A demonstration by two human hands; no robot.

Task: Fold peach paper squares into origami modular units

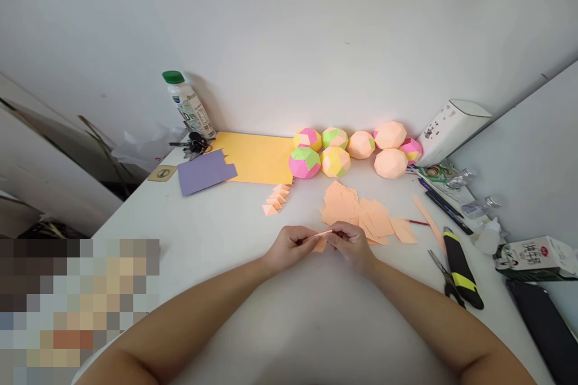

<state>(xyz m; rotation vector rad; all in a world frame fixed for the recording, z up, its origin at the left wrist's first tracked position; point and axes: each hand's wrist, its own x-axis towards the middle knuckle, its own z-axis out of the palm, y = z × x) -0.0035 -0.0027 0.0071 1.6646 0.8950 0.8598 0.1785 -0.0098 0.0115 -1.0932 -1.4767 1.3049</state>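
Observation:
Between both hands is a small peach-coloured piece of paper, its upper edge pinched at the fingertips. My left hand is closed on its left side, thumb and fingers together. On the other side my right hand pinches the same paper. Just beyond the right hand lies a loose pile of peach paper pieces. A short overlapping row of folded peach paper pieces sits on the table ahead of the left hand. Parts of the held paper are hidden by my fingers.
Several faceted paper balls stand along the wall. Yellow card, purple paper and a green-capped bottle are at the left. Scissors, a box cutter, pens, a milk carton and a black phone-like slab lie right.

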